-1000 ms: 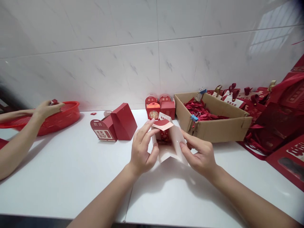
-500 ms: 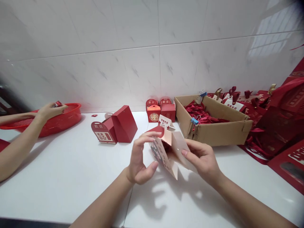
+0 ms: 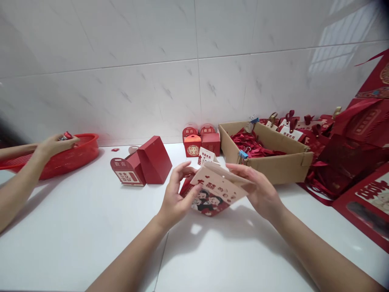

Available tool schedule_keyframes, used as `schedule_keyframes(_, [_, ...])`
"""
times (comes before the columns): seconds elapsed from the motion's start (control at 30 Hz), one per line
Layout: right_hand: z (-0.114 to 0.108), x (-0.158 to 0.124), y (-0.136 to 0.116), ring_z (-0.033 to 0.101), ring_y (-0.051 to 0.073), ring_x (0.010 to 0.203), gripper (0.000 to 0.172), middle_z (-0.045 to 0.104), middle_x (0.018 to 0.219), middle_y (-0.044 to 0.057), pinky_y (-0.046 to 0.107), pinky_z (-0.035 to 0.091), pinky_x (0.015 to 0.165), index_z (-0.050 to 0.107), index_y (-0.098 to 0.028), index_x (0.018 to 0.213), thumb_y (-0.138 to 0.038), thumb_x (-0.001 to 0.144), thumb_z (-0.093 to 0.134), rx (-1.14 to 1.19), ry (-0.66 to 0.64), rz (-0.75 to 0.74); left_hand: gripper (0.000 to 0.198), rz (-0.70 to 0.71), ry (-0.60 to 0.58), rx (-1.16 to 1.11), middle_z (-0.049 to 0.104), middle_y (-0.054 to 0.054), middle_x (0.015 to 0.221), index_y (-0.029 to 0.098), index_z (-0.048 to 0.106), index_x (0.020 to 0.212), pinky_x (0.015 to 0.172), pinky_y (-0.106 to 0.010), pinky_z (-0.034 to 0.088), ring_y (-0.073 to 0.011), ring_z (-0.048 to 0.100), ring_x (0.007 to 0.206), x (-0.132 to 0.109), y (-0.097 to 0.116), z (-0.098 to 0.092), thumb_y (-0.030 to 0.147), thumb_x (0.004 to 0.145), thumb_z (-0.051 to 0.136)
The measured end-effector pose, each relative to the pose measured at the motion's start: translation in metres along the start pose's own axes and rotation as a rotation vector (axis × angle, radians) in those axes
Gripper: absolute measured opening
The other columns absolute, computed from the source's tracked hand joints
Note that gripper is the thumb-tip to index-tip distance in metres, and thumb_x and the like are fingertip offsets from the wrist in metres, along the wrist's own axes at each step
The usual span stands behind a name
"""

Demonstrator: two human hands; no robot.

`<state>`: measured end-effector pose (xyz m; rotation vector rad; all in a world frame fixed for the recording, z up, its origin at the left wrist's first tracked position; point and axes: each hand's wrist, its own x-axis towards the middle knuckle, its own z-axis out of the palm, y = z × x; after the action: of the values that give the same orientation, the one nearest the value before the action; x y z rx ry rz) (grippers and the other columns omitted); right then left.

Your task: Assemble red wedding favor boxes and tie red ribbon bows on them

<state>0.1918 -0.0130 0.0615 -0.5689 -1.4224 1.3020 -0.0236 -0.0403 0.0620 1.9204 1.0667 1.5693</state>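
A red and pale pink paper gift box (image 3: 217,188), printed with cartoon figures and Chinese characters, is held tilted above the white table. My left hand (image 3: 176,196) grips its left side, thumb across the printed front. At the right end, my right hand (image 3: 263,190) holds the upper flaps, with its fingertips along the top edge; part of that grip is hidden behind the card. Just behind the box stands a small pale box (image 3: 206,155) with a peaked top, partly covered by it.
Two red boxes, one a printed box (image 3: 129,174) and one a plain box (image 3: 154,160), stand left of centre. Small red boxes (image 3: 210,142) sit by the wall. A carton (image 3: 278,168) holds red ribbons. Red gift bags (image 3: 361,194) crowd the right. Another person's hand (image 3: 54,146) is over a red basket (image 3: 71,160).
The gift box has turned so its printed front faces me and its upper flaps have come together. My left hand, previously spread beside it, has closed on its side.
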Motion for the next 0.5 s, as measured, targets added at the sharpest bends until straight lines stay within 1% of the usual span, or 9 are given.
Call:
schedule_keyframes(0.07, [0.002,0.0,0.011,0.057,0.023,0.101,0.041,0.061,0.113,0.007,0.036,0.048,0.084,0.058,-0.026,0.117,-0.048,0.083,0.056,-0.133,0.006,-0.069,0.049,-0.063,0.104,-0.021,0.055,-0.003,0.102,0.027,0.041,0.124,0.083,-0.028,0.05,-0.0155,0.057,0.098,0.001,-0.005,0.004,0.023,0.08,0.062])
schedule_keyframes(0.1, [0.003,-0.001,0.015,0.056,0.023,0.102,0.043,0.059,0.115,0.007,0.036,0.048,0.085,0.053,-0.027,0.119,-0.045,0.081,0.06,-0.19,0.022,-0.101,0.045,-0.093,0.131,-0.035,0.055,-0.003,0.101,0.026,0.043,0.12,0.082,-0.028,0.05,-0.0151,0.057,0.096,0.001,-0.007,0.006,0.024,0.079,0.063])
schedule_keyframes(0.13, [0.005,-0.002,0.019,0.057,0.022,0.1,0.043,0.059,0.113,0.006,0.035,0.049,0.083,0.05,-0.028,0.118,-0.042,0.08,0.062,-0.232,0.044,-0.131,0.04,-0.116,0.144,-0.051,0.055,-0.003,0.099,0.025,0.045,0.114,0.079,-0.027,0.05,-0.0147,0.057,0.093,0.001,-0.008,0.007,0.025,0.079,0.063])
schedule_keyframes(0.2, [0.01,-0.004,0.024,0.058,0.018,0.089,0.029,0.059,0.101,0.004,0.031,0.05,0.075,0.048,-0.028,0.11,-0.036,0.085,0.059,-0.264,0.097,-0.179,0.031,-0.132,0.132,-0.083,0.053,-0.001,0.094,0.023,0.044,0.101,0.072,-0.025,0.05,-0.0132,0.058,0.085,-0.001,-0.009,0.009,0.025,0.078,0.064])
schedule_keyframes(0.27, [0.012,-0.005,0.024,0.057,0.014,0.075,0.016,0.058,0.087,0.001,0.026,0.049,0.066,0.048,-0.028,0.104,-0.031,0.089,0.052,-0.253,0.119,-0.218,0.031,-0.114,0.062,-0.098,0.053,0.001,0.088,0.024,0.04,0.096,0.066,-0.024,0.049,-0.012,0.057,0.077,-0.003,-0.009,0.01,0.022,0.077,0.065])
schedule_keyframes(0.3, [0.012,-0.006,0.024,0.055,0.013,0.07,0.014,0.057,0.083,0.0,0.025,0.048,0.063,0.049,-0.028,0.103,-0.028,0.089,0.052,-0.26,0.127,-0.242,0.034,-0.093,0.016,-0.1,0.054,0.002,0.084,0.025,0.037,0.097,0.065,-0.024,0.048,-0.0119,0.057,0.075,-0.004,-0.009,0.01,0.021,0.077,0.064])
schedule_keyframes(0.37, [0.01,-0.006,0.023,0.055,0.012,0.07,0.015,0.057,0.083,-0.001,0.023,0.047,0.063,0.051,-0.028,0.101,-0.02,0.088,0.052,-0.316,0.15,-0.322,0.039,-0.019,-0.059,-0.105,0.056,0.002,0.081,0.026,0.035,0.107,0.064,-0.025,0.048,-0.0123,0.056,0.073,-0.006,-0.009,0.009,0.017,0.079,0.062])
schedule_keyframes(0.43, [0.008,-0.007,0.022,0.057,0.012,0.077,0.018,0.058,0.087,-0.001,0.023,0.047,0.067,0.054,-0.027,0.096,-0.013,0.086,0.051,-0.405,0.148,-0.431,0.045,0.109,-0.06,-0.103,0.059,-0.001,0.086,0.027,0.034,0.118,0.067,-0.027,0.049,-0.0134,0.057,0.076,-0.005,-0.009,0.007,0.014,0.081,0.057])
schedule_keyframes(0.5, [0.006,-0.008,0.023,0.057,0.012,0.082,0.021,0.059,0.088,0.0,0.023,0.047,0.071,0.055,-0.026,0.092,-0.007,0.084,0.049,-0.475,0.12,-0.515,0.042,0.25,-0.059,-0.056,0.06,-0.004,0.093,0.026,0.042,0.119,0.071,-0.029,0.05,-0.0153,0.059,0.084,-0.002,-0.008,0.003,0.009,0.081,0.053])
